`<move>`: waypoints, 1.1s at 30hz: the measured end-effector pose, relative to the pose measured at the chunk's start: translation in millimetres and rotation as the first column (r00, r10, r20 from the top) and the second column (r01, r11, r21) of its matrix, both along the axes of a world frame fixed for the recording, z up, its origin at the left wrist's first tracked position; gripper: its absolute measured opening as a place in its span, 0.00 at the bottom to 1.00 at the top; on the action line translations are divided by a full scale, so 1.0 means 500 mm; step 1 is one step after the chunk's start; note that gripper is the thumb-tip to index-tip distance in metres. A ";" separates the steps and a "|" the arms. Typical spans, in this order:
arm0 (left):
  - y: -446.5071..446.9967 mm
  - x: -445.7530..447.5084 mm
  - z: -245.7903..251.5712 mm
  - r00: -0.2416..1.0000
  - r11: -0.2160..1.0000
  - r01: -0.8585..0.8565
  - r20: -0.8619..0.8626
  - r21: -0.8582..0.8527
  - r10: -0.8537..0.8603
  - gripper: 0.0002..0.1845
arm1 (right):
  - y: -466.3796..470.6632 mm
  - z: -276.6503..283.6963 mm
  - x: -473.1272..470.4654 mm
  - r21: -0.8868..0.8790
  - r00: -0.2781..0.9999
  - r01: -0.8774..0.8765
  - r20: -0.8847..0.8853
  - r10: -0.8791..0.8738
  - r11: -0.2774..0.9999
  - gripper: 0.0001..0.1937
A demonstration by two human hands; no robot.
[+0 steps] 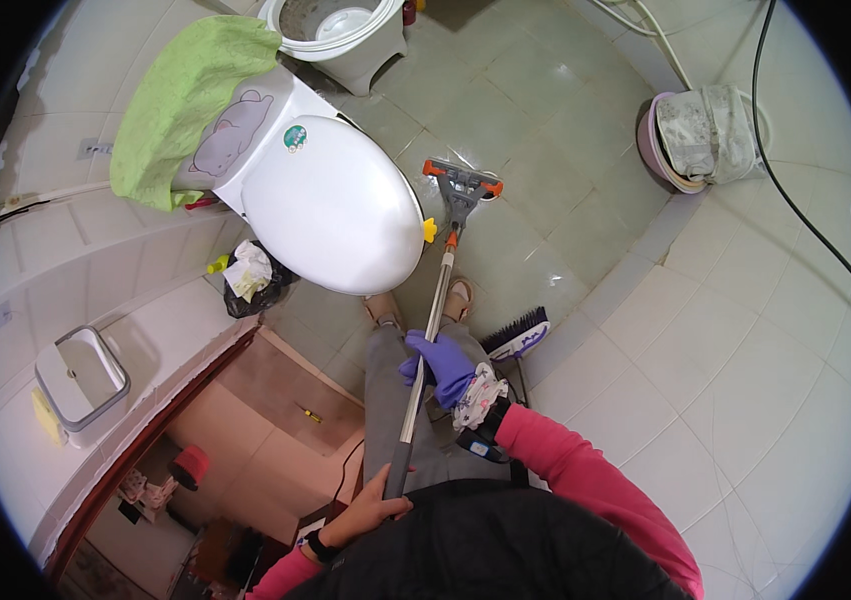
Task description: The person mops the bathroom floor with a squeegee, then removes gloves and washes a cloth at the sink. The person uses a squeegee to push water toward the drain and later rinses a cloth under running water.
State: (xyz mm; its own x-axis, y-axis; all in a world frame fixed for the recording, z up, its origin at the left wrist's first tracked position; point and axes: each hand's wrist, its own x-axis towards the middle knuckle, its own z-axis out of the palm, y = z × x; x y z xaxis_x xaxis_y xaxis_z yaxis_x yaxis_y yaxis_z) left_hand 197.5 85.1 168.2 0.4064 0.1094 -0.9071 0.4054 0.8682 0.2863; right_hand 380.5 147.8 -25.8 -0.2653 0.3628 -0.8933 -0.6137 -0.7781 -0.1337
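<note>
A mop with a grey-and-orange head [463,182] rests on the wet tiled floor, to the right of the toilet. Its metal pole [436,300] slants back towards my body. My right hand [444,369], in a purple rubber glove, is wrapped around the middle of that pole. Bare and lower down, my left hand [365,502] grips the dark grey handle end [398,469]. Close to the pole is the toilet's white closed lid [335,210], with a yellow tab [430,229] at its edge. What the underside of the mop head looks like is hidden.
A purple-and-white brush [517,335] lies right of my feet. Left of the toilet sits a black waste bag [253,289] with paper. A pink bucket [662,146] holding cloth stands by the right wall. A green cloth [177,112] drapes the cistern; a white tub [343,45] stands beyond.
</note>
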 end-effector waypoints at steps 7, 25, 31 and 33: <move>-0.004 -0.050 0.034 0.999 0.988 0.048 0.012 0.146 -0.050 0.29 | 0.008 -0.003 0.158 -0.017 0.929 -0.369 0.026 0.370 0.929 0.27; -0.033 -0.126 0.213 0.969 0.950 -0.239 -0.117 -0.200 0.219 0.28 | 0.380 -0.337 0.444 -0.059 0.376 -0.736 0.793 0.480 0.675 0.22; 0.025 -0.096 0.146 0.934 0.914 -0.349 -0.150 -0.207 0.323 0.24 | 0.391 -0.344 0.454 0.034 0.446 -0.764 0.750 0.489 0.645 0.22; 0.036 -0.085 0.119 0.939 0.905 -0.342 -0.133 -0.253 0.317 0.20 | 0.383 -0.350 0.450 -0.015 0.668 -0.497 0.631 0.394 0.868 0.19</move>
State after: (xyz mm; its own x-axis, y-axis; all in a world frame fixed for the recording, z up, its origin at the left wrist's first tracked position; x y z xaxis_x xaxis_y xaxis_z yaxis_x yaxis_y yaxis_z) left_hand 155.2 103.2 227.7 0.3074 -0.0284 -0.9512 0.0954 0.9954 0.0011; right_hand 605.7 339.4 -200.6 0.1368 0.4814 -0.8658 0.0504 -0.8763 -0.4792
